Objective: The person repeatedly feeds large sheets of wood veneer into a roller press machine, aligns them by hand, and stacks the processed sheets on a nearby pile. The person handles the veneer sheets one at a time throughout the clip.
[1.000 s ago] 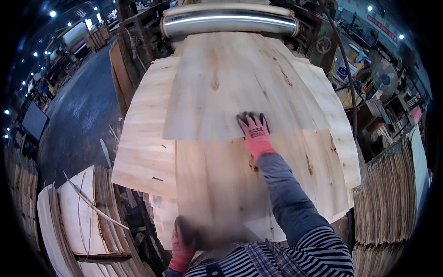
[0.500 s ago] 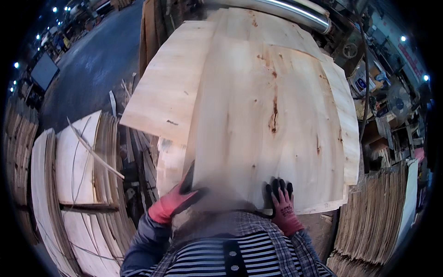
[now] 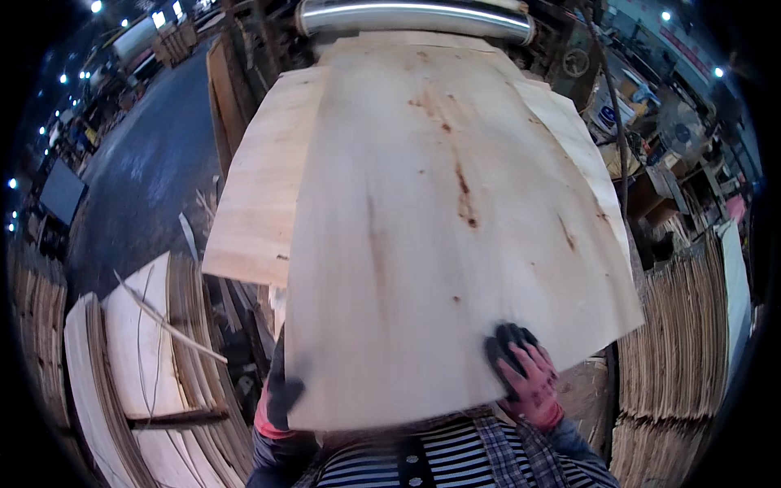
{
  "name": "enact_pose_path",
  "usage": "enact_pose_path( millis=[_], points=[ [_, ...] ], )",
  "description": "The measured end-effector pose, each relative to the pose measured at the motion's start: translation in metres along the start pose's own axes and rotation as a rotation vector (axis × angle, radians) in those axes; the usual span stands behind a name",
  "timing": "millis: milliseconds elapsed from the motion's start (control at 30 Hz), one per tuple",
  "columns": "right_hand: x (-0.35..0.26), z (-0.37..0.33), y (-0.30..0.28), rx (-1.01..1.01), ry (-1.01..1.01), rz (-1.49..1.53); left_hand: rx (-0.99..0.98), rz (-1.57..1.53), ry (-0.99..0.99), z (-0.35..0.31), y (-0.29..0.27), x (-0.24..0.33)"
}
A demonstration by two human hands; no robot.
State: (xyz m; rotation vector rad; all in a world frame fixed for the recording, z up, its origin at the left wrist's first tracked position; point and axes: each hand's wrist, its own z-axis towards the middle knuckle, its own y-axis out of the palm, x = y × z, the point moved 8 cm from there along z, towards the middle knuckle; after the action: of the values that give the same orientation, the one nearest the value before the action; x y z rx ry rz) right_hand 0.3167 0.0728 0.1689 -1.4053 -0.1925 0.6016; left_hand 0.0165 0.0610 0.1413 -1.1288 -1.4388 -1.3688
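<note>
A large pale wood veneer sheet (image 3: 407, 244) with brown knots and streaks lies in front of me, its near edge close to my body. My left hand (image 3: 283, 390), in a pink glove with dark fingertips, is closed on the sheet's left edge by the near corner. My right hand (image 3: 529, 374), in a matching glove, grips the near edge right of the middle. Its dark fingers lie over the top face, while its thumb is hidden. Beneath, other veneer sheets (image 3: 256, 187) show at the left and right sides.
Beyond the sheets is a shiny metal roller (image 3: 415, 18). Bundled veneer stacks (image 3: 142, 342) stand at left, with a thin strip of wood (image 3: 167, 317) across them. Another stack (image 3: 675, 342) stands at right. A fan (image 3: 682, 130) and clutter are further right; bare floor (image 3: 134, 171) runs far left.
The top veneer sheet has come toward me, its near edge now lower in view and over the left hand's side. Both hands have moved nearer my body, the left now holding the sheet's edge.
</note>
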Motion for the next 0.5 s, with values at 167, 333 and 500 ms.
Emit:
enact_pose_path(
  millis=[167, 333, 500],
  points=[
    [0.029, 0.077, 0.03, -0.028, 0.07, -0.03, 0.163, 0.782, -0.116, 0.023, -0.084, -0.115],
    [0.055, 0.147, 0.046, 0.084, 0.017, -0.019, 0.294, 0.635, -0.094, 0.009, -0.093, -0.158],
    [0.096, 0.241, 0.064, 0.363, -0.021, 0.009, 0.354, 0.505, -0.237, 0.013, -0.085, -0.16]
  ],
)
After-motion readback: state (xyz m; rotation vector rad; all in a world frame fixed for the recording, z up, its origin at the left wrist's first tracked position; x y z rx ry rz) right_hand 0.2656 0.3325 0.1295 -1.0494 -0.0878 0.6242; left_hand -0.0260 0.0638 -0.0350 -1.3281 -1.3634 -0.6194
